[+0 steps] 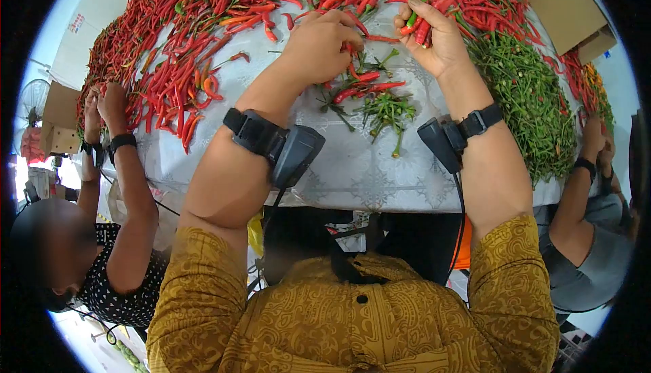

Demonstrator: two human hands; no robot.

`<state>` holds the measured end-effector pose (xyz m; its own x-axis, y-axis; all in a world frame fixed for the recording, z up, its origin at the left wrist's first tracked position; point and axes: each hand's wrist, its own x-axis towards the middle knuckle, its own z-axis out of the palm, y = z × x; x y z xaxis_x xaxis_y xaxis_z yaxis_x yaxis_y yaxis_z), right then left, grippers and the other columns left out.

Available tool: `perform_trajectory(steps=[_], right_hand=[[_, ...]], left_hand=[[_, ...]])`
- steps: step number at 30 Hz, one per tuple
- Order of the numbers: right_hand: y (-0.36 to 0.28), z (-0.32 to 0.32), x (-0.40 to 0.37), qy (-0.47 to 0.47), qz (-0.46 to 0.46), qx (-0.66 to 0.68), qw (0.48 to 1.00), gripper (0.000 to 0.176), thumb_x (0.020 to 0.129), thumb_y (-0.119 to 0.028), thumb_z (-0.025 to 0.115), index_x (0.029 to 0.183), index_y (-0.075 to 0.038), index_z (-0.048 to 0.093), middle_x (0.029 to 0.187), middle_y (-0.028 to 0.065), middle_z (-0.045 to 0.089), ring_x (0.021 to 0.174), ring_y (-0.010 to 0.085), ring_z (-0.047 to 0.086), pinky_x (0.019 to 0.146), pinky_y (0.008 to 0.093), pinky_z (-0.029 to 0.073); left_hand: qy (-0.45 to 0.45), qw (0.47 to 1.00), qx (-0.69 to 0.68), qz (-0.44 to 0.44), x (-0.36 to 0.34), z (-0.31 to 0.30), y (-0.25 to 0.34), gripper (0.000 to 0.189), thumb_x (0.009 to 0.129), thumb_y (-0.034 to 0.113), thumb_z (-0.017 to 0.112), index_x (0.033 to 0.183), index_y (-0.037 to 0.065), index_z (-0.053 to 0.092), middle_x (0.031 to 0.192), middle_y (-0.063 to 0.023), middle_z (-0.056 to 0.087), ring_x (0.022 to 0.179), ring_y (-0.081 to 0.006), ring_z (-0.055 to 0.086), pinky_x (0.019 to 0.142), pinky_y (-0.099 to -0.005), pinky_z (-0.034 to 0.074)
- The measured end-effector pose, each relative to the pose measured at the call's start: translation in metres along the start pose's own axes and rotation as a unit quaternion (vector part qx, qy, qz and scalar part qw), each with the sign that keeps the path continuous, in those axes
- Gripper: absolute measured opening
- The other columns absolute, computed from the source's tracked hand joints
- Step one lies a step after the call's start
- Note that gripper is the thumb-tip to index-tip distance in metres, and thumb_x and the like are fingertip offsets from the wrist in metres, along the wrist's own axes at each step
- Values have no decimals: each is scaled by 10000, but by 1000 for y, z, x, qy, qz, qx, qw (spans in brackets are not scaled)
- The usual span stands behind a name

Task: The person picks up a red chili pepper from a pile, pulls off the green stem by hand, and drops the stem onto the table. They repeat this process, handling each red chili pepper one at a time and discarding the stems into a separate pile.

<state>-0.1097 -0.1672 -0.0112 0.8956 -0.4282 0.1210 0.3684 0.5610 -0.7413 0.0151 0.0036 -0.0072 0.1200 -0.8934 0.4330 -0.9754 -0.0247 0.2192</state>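
My right hand (439, 39) is closed around several red chilies (422, 32), one with a bright green end showing between thumb and fingers. To its left, my left hand (324, 46) is curled with the palm turned away, and a red chili pokes out under its fingertips. Its fingers partly hide what they grip. Below the hands, a few loose red chilies (366, 87) lie on the cloth, beside a small heap of green chili stems (388, 110). A black strapped device sits on each of my wrists.
A patterned white cloth (407, 186) covers the table. Red chilies (203, 27) are heaped across the back and left. A large green stem pile (525, 102) lies at right. Co-workers' hands (105, 112) work at the left and right edges. A cardboard box (563, 10) stands back right.
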Motion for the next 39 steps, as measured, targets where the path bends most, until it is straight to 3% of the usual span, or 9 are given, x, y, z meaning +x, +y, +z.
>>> perform_trajectory(steps=[12,18,21,23,26,31,35,39], right_hand=[[0,-2,0,-13,14,16,1000,98,764,-115,593,778,-20,575,722,71,591,664,175,570,640,296,464],[1,1,-1,-11,12,17,1000,94,764,-101,586,792,-14,566,712,73,583,658,170,561,634,297,465],[1,0,-1,-26,18,22,999,85,755,-62,589,809,-10,548,729,75,566,682,169,544,653,293,465],[0,2,-2,-31,25,30,999,96,752,-37,589,820,-5,530,747,76,550,712,169,526,678,288,463],[-1,8,-5,-49,20,-50,997,135,736,-32,611,853,-5,548,757,59,555,690,151,537,650,281,464],[4,20,-11,-84,-32,-240,967,226,676,-78,677,880,-16,602,785,38,600,699,121,564,651,256,453],[6,20,-12,-92,-34,-287,953,251,677,-92,681,903,-14,604,793,40,604,718,117,565,665,247,445],[4,21,-12,-63,-47,-227,971,214,689,-91,668,873,-4,600,762,43,596,682,123,556,639,257,442]], left_hand=[[-7,999,-13,-51,0,3,-4,317,614,-30,465,848,95,638,981,-107,549,949,-295,508,825,-368,415],[0,1000,-15,10,3,-4,-2,256,638,-1,541,864,78,633,964,-114,557,895,-284,530,781,-355,434],[50,995,-86,3,5,-7,6,242,668,29,585,905,59,623,939,-113,579,818,-263,562,716,-331,455],[81,983,-157,-47,7,-8,11,225,707,53,597,931,46,615,910,-112,599,776,-234,583,680,-303,459],[108,982,-155,-16,7,-9,14,206,728,83,613,929,38,613,871,-107,609,764,-206,585,680,-295,453],[89,979,-180,-43,8,-10,19,177,732,88,625,896,19,617,867,-118,609,746,-200,577,682,-292,450],[66,974,-209,-64,8,-10,21,156,734,95,636,860,3,620,856,-127,610,768,-196,575,697,-285,444],[105,968,-219,-63,9,-5,19,169,738,101,640,873,1,621,835,-121,615,774,-187,578,698,-284,445]])
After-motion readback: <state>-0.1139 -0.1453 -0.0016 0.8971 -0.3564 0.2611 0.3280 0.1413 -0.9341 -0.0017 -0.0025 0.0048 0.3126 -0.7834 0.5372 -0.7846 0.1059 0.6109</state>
